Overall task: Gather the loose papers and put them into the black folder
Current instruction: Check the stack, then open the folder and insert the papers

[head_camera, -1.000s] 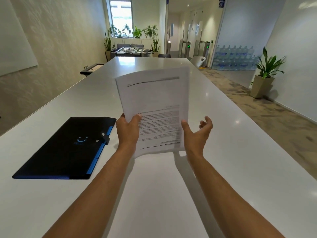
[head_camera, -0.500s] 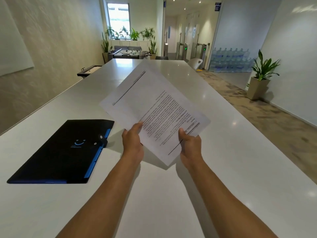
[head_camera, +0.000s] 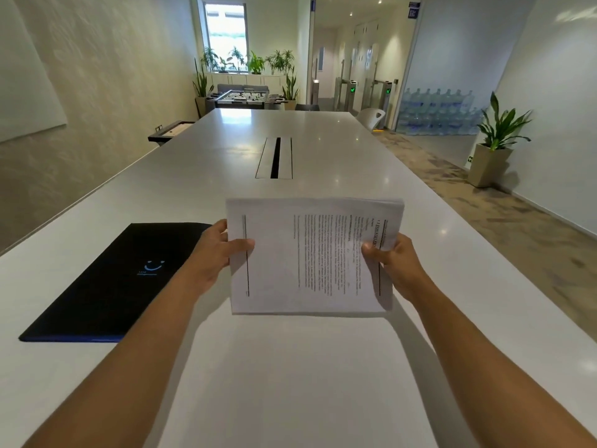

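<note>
A stack of white printed papers (head_camera: 310, 253) is held sideways above the white table (head_camera: 290, 383), text running vertically. My left hand (head_camera: 219, 253) grips the stack's left edge, thumb on top. My right hand (head_camera: 392, 263) grips its right edge, thumb on top. The black folder (head_camera: 113, 286), with a blue edge and a small blue smile logo, lies closed and flat on the table to the left of my left hand. My left wrist hides the folder's right side.
A cable slot (head_camera: 275, 157) sits in the table's middle, farther away. The table's left edge runs along a beige wall. To the right, carpeted floor, a potted plant (head_camera: 494, 140) and stacked water bottles (head_camera: 436, 111). A foosball table (head_camera: 245, 98) stands beyond the far end.
The papers have turned from upright through a diagonal to lying sideways. My right hand, open a second ago, now grips the right edge. The folder has not moved.
</note>
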Action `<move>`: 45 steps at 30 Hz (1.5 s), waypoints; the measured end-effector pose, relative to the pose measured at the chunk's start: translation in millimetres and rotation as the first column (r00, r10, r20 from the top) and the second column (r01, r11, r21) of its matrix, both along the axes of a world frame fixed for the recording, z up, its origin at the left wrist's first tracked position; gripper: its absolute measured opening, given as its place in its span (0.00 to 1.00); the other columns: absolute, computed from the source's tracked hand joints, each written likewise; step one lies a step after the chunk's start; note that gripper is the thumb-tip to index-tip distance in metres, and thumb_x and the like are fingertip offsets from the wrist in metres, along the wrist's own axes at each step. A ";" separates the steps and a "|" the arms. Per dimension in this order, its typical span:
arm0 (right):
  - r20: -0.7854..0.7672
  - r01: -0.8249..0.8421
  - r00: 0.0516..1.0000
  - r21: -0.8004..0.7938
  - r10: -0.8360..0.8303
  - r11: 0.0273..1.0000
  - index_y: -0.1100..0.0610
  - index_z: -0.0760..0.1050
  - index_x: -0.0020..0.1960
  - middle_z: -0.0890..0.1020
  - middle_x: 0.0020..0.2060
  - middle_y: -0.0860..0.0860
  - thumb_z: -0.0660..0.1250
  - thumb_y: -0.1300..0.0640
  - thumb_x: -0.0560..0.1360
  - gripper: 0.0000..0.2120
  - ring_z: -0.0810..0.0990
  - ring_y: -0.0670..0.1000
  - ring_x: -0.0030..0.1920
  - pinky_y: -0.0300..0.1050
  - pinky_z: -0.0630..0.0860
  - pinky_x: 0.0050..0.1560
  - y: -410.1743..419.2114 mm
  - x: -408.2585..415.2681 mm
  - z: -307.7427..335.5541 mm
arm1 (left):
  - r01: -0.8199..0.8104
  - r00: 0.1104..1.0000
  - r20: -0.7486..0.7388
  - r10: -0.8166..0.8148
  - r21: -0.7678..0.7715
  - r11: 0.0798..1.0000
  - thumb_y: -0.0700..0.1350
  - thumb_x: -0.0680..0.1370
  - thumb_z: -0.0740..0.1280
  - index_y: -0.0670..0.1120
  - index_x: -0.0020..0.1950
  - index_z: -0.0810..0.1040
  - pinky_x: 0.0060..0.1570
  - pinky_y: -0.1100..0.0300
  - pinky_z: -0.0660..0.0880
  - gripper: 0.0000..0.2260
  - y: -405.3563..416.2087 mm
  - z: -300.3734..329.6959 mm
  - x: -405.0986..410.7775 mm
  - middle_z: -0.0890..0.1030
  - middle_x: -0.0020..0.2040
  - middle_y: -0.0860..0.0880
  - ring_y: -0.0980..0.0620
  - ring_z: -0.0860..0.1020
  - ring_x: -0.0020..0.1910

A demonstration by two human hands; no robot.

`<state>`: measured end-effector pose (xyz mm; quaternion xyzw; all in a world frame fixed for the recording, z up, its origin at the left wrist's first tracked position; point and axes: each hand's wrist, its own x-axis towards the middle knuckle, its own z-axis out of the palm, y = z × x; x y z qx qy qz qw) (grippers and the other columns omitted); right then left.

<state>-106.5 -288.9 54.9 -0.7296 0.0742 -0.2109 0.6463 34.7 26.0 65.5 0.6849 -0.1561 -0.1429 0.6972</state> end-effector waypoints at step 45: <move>-0.091 0.333 0.941 0.078 -0.325 0.940 0.53 0.68 0.66 0.79 0.58 0.51 0.74 0.53 0.73 0.25 0.81 0.52 0.56 0.44 0.77 0.51 26.4 18.5 -32.1 | -0.395 0.904 0.123 0.410 -0.126 0.910 0.38 0.77 0.69 0.50 0.66 0.74 0.37 0.71 0.77 0.18 -28.8 -24.9 -25.3 0.80 0.54 0.56 0.64 0.80 0.48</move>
